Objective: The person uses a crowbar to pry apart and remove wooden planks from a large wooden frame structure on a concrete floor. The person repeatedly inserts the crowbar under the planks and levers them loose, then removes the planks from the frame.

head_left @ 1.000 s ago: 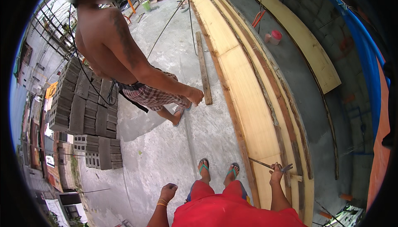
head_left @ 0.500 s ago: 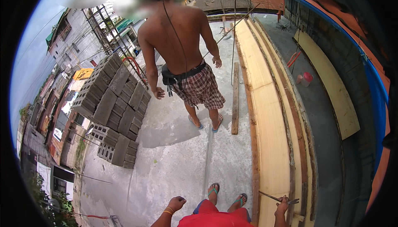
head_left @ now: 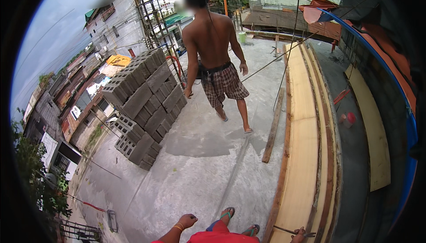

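My right hand (head_left: pixel 298 235), at the lower edge, is closed round a thin dark metal rod with a forked end (head_left: pixel 284 230). The fork points right, over the pale boards (head_left: pixel 296 163). My left hand (head_left: pixel 188 220) hangs in front of my red shirt with its fingers curled in, and nothing shows in it. Beneath it is grey concrete. My feet in sandals (head_left: pixel 227 213) show on the floor between the two hands.
A person in checked shorts (head_left: pixel 224 85) walks ahead, back toward me. Hollow concrete blocks (head_left: pixel 146 105) are stacked at left, close to the roof's edge. A narrow plank (head_left: pixel 273 127) lies beside the boards; a leaning rod (head_left: pixel 293 56) stands farther off. Blue tarp piping (head_left: pixel 399 79) curves at right.
The person ahead has walked farther off. My view has swung left and up, so the blocks and boards sit farther right. My right hand, still round the rod, is now lower in the picture.
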`<state>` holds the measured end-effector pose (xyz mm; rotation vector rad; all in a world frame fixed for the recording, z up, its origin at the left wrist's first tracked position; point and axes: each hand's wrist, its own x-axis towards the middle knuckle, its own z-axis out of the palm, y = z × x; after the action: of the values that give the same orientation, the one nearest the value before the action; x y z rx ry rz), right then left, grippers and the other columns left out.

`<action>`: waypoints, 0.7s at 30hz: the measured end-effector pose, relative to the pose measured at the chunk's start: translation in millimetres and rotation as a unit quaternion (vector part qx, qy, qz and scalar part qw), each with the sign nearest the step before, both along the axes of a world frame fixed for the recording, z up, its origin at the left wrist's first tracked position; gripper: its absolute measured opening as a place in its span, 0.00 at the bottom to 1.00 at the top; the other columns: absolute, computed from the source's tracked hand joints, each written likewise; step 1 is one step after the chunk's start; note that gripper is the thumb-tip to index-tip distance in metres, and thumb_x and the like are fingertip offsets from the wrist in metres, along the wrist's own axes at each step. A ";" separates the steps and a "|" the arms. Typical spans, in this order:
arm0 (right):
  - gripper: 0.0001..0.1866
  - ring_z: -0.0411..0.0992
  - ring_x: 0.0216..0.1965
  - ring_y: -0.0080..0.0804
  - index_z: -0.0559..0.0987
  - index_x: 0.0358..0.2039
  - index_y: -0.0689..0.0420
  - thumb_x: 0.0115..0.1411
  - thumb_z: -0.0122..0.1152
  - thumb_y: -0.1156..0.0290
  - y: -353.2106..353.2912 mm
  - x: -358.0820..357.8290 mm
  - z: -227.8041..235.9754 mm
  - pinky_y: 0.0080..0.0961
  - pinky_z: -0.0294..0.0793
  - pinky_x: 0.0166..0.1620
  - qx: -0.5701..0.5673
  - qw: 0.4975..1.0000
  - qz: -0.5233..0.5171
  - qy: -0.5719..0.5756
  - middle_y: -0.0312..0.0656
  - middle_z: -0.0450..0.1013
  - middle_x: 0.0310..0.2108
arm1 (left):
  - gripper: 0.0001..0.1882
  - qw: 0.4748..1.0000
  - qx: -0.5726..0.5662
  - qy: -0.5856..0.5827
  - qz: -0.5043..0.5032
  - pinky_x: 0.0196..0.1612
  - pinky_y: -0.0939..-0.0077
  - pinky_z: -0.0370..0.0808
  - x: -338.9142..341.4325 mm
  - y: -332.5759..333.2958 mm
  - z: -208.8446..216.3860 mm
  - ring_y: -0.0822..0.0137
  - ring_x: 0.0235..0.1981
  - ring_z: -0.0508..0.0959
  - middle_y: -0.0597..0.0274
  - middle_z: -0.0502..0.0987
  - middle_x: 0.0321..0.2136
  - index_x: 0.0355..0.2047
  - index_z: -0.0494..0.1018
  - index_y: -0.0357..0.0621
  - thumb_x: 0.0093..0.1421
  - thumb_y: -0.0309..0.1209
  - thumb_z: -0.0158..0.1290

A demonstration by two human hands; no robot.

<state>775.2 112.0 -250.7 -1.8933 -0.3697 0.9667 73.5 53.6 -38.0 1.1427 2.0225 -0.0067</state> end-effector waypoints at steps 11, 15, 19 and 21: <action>0.16 0.72 0.30 0.35 0.79 0.36 0.52 0.69 0.52 0.54 13.3 23.1 8.0 0.37 0.72 0.31 -0.041 0.997 -0.020 0.067 0.38 0.74 0.31 | 0.28 1.000 0.001 -0.009 0.002 0.54 0.62 0.77 9.5 -10.5 7.0 0.51 0.47 0.83 0.46 0.85 0.43 0.47 0.83 0.41 0.63 0.53 0.55; 0.11 0.71 0.30 0.32 0.76 0.46 0.51 0.70 0.53 0.60 12.4 21.8 21.7 0.35 0.69 0.29 0.009 0.996 -0.071 0.055 0.37 0.74 0.33 | 0.28 1.000 0.017 0.004 -0.005 0.55 0.61 0.77 9.1 -5.4 5.7 0.50 0.48 0.83 0.46 0.84 0.44 0.47 0.83 0.40 0.63 0.53 0.54; 0.13 0.71 0.30 0.30 0.72 0.53 0.49 0.69 0.53 0.64 14.2 15.7 34.5 0.33 0.68 0.28 0.014 0.995 -0.074 0.065 0.36 0.74 0.32 | 0.27 1.000 0.011 -0.004 0.016 0.54 0.61 0.78 11.6 -5.1 5.4 0.51 0.46 0.84 0.46 0.84 0.45 0.47 0.83 0.40 0.63 0.52 0.55; 0.13 0.71 0.31 0.30 0.72 0.53 0.48 0.69 0.53 0.65 15.8 13.6 38.6 0.33 0.68 0.28 0.016 0.992 -0.108 0.068 0.37 0.74 0.32 | 0.27 1.000 0.004 -0.011 0.026 0.53 0.62 0.78 13.0 -6.3 4.9 0.51 0.46 0.84 0.46 0.84 0.45 0.47 0.83 0.40 0.63 0.52 0.55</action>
<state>788.8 127.8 -212.1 -1.7837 -0.0963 0.9320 86.5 47.3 -33.1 1.0904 2.0337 0.0407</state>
